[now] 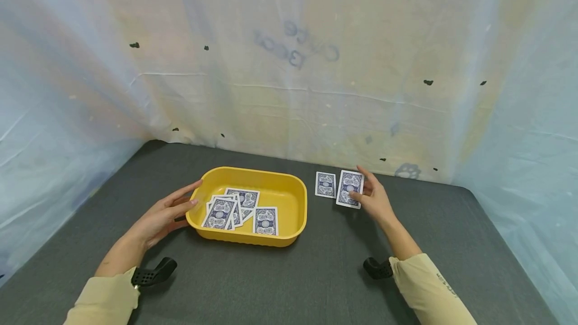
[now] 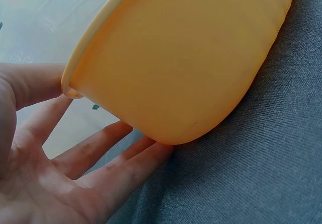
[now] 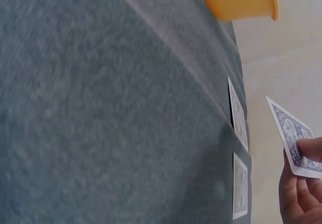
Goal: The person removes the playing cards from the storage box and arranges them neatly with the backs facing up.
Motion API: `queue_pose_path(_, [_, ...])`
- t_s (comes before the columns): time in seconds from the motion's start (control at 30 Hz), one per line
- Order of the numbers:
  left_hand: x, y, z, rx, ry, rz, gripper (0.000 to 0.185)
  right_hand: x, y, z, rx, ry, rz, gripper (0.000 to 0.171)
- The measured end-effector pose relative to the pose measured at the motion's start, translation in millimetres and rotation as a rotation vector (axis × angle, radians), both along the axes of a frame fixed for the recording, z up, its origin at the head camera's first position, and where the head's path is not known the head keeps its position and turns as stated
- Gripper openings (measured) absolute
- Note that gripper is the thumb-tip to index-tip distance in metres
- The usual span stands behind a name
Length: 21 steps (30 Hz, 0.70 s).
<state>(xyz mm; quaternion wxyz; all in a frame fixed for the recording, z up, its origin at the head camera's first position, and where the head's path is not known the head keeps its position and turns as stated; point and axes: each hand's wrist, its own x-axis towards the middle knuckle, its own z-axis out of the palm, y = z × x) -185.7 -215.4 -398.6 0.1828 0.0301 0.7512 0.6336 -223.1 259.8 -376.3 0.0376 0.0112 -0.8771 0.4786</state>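
Note:
At the left end of a yellow plastic tray (image 1: 289, 179), my left hand (image 1: 164, 214) holds the wall. A fingertip lies over the rim, and other fingers (image 2: 118, 171) rest against the outside wall. Blue-and-white playing cards (image 1: 220, 213) lie backs up in the tray, several overlapping at the left, with a separate card (image 1: 265, 220) near the front. Right of the tray, my right hand (image 1: 377, 202) pinches a playing card (image 1: 348, 189) by its right edge, raised off the table. Beside it, another card (image 1: 325, 184) lies on the table. The right wrist view also shows a nearer card (image 3: 240, 186) on the table.
A dark grey cloth covers the table (image 1: 280, 285). Pale plastic sheeting (image 1: 289, 114) hangs behind the table and along both sides. Black camera mounts sit at my left wrist (image 1: 153, 272) and right wrist (image 1: 378, 269).

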Motion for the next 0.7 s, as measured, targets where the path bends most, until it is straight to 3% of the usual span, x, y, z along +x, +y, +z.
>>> queue_pose_path(0.23, [0.1,0.4,0.2,0.005,-0.006,0.003,0.067,-3.3,7.4,-2.8,-0.002,-0.045,-0.076,0.074])
queue_pose_path(0.5, [0.4,1.8,1.7,0.000,-0.017,0.012,0.069,-7.1,14.7,-7.7,-0.044,-0.027,-0.124,0.074])
queue_pose_path(0.7, [0.9,0.9,1.3,0.004,-0.005,0.002,0.068,-7.3,19.2,-9.2,-0.076,-0.021,-0.207,0.072])
